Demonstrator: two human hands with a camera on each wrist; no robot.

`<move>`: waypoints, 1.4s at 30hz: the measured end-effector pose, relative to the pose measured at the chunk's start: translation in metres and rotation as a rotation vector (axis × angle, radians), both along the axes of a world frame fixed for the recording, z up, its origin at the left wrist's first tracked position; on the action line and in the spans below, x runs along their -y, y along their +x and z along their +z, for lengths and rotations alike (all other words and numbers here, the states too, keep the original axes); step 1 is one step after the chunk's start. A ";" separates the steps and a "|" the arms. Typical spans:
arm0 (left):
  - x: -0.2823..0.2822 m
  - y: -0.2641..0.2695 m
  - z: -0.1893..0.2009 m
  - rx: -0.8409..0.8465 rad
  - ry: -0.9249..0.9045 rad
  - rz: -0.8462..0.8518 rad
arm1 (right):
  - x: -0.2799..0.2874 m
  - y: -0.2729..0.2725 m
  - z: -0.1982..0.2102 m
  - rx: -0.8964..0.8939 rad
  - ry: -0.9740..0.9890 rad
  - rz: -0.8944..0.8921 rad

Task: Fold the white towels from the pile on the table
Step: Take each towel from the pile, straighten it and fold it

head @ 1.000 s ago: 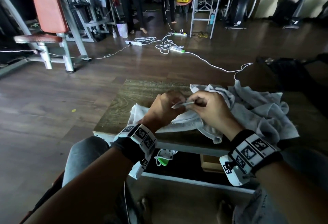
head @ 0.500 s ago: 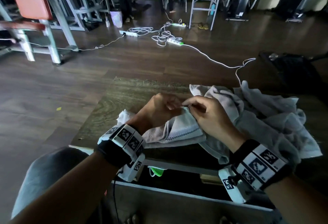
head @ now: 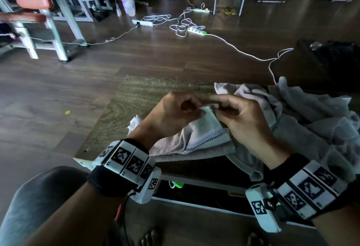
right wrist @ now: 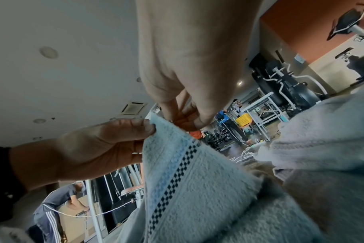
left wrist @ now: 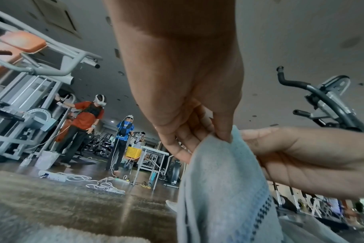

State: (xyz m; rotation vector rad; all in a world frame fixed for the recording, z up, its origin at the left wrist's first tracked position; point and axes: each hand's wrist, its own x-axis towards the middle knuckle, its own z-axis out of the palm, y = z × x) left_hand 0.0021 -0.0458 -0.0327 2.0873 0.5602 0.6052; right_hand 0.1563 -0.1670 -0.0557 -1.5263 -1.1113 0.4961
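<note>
Both hands together: left hand [head: 171, 115] & right hand [head: 243, 121] pinch towel [head: 204, 132] corner; thin grip may slip, snagging pile [head: 311, 121] on right.

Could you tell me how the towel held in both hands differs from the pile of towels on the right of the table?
The held towel is lifted at a corner, pinched by the left hand and right hand; the pile lies untouched on the table. The held towel shows a dark checkered border stripe; the pile shows none. It hangs in smooth folds; the pile is crumpled. Both are pale terry cloth.
</note>
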 end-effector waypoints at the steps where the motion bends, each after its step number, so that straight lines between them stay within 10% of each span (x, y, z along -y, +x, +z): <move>1: 0.002 0.000 0.000 -0.004 0.022 -0.014 | -0.001 0.000 -0.001 -0.007 -0.001 -0.012; 9: 0.017 -0.008 0.012 -0.244 -0.084 -0.408 | -0.002 0.014 -0.005 -0.044 0.040 -0.202; 16: 0.014 -0.004 -0.001 0.065 0.013 -0.023 | 0.005 0.000 0.001 -0.029 0.081 -0.078; 28: 0.024 0.004 -0.006 0.178 0.013 0.076 | 0.007 -0.001 0.003 -0.046 0.005 -0.055; 42: 0.037 0.012 -0.011 0.293 -0.273 0.187 | 0.006 -0.011 0.003 -0.555 -0.004 -0.028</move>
